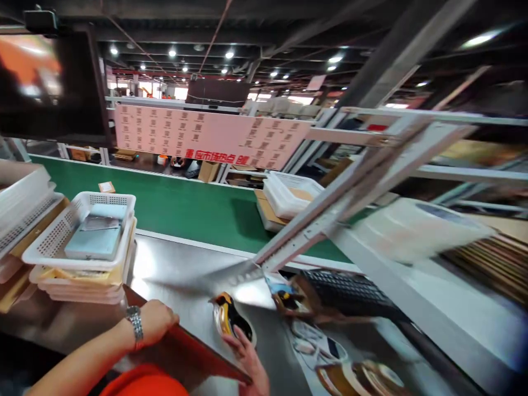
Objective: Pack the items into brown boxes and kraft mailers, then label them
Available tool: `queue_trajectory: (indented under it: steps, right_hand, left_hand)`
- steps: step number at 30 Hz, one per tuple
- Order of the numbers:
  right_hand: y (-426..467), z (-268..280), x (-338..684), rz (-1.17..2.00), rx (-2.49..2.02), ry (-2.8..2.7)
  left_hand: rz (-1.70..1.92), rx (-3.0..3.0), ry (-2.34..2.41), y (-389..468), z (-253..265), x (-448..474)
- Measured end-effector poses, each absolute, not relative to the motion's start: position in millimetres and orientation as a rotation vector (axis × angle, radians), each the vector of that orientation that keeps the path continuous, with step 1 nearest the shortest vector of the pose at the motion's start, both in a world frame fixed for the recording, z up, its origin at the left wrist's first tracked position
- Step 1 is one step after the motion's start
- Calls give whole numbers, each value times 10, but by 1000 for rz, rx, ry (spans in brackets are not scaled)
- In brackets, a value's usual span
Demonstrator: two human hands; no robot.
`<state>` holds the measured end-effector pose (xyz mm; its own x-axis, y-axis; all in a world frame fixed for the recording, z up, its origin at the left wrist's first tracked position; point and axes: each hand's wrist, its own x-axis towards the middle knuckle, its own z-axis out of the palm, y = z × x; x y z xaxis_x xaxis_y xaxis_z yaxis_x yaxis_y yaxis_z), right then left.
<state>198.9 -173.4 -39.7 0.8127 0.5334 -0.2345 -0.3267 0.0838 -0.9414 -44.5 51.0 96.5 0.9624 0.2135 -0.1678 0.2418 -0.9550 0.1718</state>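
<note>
My left hand [159, 323], with a metal watch on the wrist, is closed on the upper edge of a brown cardboard piece [193, 347]. This piece slants across the steel table in front of me; whether it is a box side or a flat sheet cannot be made out. My right hand [251, 360] is at the cardboard's right end, its fingers around the near end of a tape dispenser [225, 313] with yellow and black parts. Part of the right palm is hidden behind the cardboard corner.
A white basket [35, 253] with light-blue boxes [94, 242] sits on stacked trays at left. Beyond the steel table [165, 261] runs a green conveyor belt [198, 201]. A slanted metal post [305, 236], a keyboard [350, 289] and tape rolls [358, 379] are at right.
</note>
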Motion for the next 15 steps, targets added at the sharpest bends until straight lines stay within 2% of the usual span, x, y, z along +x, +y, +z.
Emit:
queue_trajectory:
  steps: [3,9,15]
  right_hand:
    - [-1751,-377,1803,735,-1314,-242]
    - [-2019,-96,1587,585,-1623,-383]
    - [-2306,-87,1358,446,-1624,-183]
  left_hand:
    - [-20,2896,362,585,718,-477]
    - [345,2771,425,558,521,-470]
    - [899,2126,1148,634,298,-370]
